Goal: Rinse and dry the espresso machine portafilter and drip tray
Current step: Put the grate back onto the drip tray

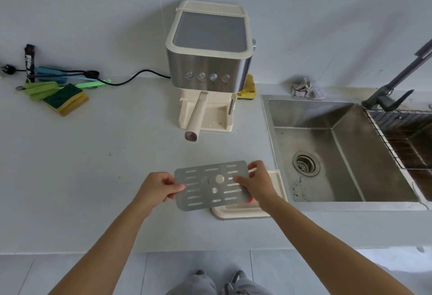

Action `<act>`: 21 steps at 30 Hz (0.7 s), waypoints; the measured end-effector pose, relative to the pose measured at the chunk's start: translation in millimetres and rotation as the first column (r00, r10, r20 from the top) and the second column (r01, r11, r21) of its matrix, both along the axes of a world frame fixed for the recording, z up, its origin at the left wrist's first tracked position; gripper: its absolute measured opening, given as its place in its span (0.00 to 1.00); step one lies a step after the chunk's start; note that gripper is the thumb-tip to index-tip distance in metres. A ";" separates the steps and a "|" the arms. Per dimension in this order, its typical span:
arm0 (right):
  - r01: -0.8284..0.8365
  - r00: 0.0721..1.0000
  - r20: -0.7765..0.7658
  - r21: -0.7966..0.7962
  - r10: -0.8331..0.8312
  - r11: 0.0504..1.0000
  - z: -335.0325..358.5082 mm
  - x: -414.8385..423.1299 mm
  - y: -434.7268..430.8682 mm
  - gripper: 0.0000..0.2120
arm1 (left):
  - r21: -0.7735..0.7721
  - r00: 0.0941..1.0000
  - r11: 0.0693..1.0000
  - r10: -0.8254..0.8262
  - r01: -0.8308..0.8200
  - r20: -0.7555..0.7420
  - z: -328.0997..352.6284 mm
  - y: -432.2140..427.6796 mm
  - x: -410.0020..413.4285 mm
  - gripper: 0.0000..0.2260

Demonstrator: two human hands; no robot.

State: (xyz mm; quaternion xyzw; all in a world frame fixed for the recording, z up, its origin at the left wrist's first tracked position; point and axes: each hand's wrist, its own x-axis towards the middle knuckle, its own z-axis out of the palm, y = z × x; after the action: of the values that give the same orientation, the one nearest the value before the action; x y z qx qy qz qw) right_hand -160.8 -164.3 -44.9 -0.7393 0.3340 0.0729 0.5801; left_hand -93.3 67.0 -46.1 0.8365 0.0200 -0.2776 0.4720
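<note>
Both hands hold the slotted metal drip tray grate [211, 184] level above the near part of the desk [93, 166]. The left hand [157, 189] pinches its left edge, the right hand [256, 183] pinches its right edge. Just under and to the right lies the cream drip tray [278, 182], beside the sink [339, 154]. Farther back stands the espresso machine [210, 61], with the portafilter [196, 117] locked in, handle pointing near.

no readable text, white lettering on dark sachet [30, 61] blurred, marks under espresso machine [208, 70] buttons too small
</note>
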 end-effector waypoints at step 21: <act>-0.140 0.970 -0.234 -0.313 0.067 0.939 -35.9 -27.6 -89.8 0.17 | 0.322 0.960 0.929 -0.240 0.183 0.145 -29.3 -92.6 -22.8 0.16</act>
State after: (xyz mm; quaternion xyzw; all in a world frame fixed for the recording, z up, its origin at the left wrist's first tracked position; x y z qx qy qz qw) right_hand -188.4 -254.1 -80.8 -0.8293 0.3637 0.1284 0.4044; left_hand -116.1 -25.6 -75.5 0.9184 -0.0710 -0.2429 0.3040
